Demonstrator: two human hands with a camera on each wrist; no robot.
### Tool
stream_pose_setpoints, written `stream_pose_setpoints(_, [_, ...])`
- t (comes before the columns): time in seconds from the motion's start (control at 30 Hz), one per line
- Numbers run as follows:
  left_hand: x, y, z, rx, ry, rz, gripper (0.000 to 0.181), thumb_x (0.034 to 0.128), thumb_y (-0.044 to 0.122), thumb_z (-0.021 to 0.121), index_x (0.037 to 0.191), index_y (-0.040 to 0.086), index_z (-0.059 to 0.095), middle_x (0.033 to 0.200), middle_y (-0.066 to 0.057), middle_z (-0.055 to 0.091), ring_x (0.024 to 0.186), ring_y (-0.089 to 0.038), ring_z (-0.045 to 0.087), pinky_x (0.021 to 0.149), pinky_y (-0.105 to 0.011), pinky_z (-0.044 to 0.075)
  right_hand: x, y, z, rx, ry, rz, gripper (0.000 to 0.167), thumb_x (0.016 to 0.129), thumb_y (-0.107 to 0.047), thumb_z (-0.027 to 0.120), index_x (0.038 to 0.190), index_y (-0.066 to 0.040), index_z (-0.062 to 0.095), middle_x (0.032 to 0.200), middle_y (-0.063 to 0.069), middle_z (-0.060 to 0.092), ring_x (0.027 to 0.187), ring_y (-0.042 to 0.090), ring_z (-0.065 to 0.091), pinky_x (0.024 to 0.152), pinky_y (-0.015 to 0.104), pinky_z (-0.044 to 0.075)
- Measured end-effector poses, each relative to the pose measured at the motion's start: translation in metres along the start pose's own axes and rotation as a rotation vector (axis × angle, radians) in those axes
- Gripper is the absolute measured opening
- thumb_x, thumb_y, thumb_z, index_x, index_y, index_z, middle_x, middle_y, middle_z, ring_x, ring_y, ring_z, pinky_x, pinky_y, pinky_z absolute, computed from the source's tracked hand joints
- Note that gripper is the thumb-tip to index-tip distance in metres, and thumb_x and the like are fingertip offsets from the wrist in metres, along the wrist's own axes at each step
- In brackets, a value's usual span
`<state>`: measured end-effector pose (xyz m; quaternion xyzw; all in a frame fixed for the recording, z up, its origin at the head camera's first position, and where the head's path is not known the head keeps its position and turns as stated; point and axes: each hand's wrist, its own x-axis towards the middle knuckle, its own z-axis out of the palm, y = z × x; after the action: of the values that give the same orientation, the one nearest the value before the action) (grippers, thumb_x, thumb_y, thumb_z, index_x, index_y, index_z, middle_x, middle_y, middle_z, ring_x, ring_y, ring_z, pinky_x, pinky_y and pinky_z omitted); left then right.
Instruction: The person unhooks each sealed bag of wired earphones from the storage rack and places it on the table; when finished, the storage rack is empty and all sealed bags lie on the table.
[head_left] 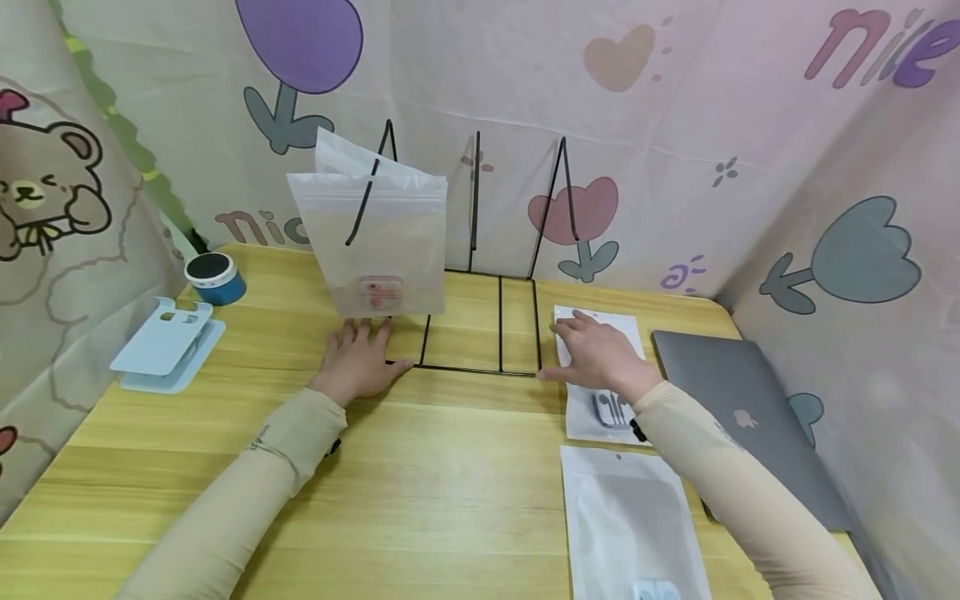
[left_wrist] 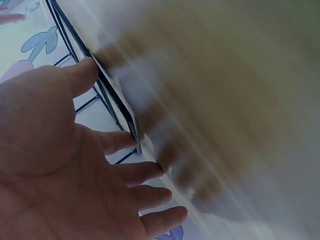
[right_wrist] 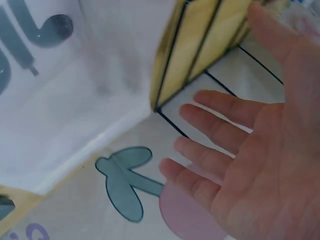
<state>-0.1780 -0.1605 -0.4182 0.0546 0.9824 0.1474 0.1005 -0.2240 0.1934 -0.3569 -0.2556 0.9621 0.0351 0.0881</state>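
A black wire rack [head_left: 465, 369] with upright arms stands at the back of the wooden table. Beside its front left corner my left hand [head_left: 358, 362] rests on the table, fingers spread and thumb at the wire. In the left wrist view, the left hand [left_wrist: 95, 150] has its fingertips along the table surface. My right hand [head_left: 600, 354] reaches over an upper right white pouch [head_left: 581, 417] holding earphones, its thumb by the rack's front right corner. Straight fingers show on the right hand [right_wrist: 240, 155] in the right wrist view. A translucent zip pouch [head_left: 412, 233] with a pink-red item hangs on the rack's left arm.
Another white pouch [head_left: 615, 517] lies nearer on the right. A grey laptop [head_left: 720, 392], closed, is at the right edge. On the left are a light blue folding stand [head_left: 161, 346] and a blue-and-white round container [head_left: 221, 287]. Printed cloth [head_left: 480, 75] hangs behind the table.
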Motion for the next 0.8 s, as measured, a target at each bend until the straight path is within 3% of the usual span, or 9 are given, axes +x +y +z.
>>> stream_pose_setpoints(0.23, [0.0,0.0,0.0,0.009,0.016,-0.002,0.08,0.1001,0.052,0.049,0.156,0.002,0.021,0.157,-0.033,0.009,0.141,-0.055,0.002,0.108,-0.07,0.008,0.022,-0.002,0.018,-0.073,-0.074,-0.015,0.103,0.082,-0.08,0.051,0.156,-0.01,0.031,0.158,0.013,0.029,0.148,0.035,0.011,0.114,0.055,0.02])
stream_pose_setpoints(0.5, [0.0,0.002,0.0,0.002,0.007,0.0,0.08,0.1004,0.052,0.049,0.156,0.002,0.021,0.157,-0.034,0.007,0.141,-0.056,0.002,0.109,-0.07,0.007,0.033,0.002,0.033,-0.076,-0.101,0.023,0.096,0.084,-0.079,0.051,0.155,-0.016,0.035,0.161,0.013,0.023,0.148,0.036,0.003,0.115,0.056,0.013])
stream_pose_setpoints(0.8, [0.0,0.001,0.002,0.002,0.02,0.01,0.08,0.1009,0.051,0.049,0.156,0.0,0.021,0.157,-0.034,0.003,0.141,-0.055,0.001,0.108,-0.07,0.008,0.035,0.002,0.036,-0.074,-0.082,0.032,0.092,0.084,-0.077,0.052,0.154,-0.018,0.037,0.16,0.015,0.022,0.148,0.038,0.004,0.114,0.057,0.015])
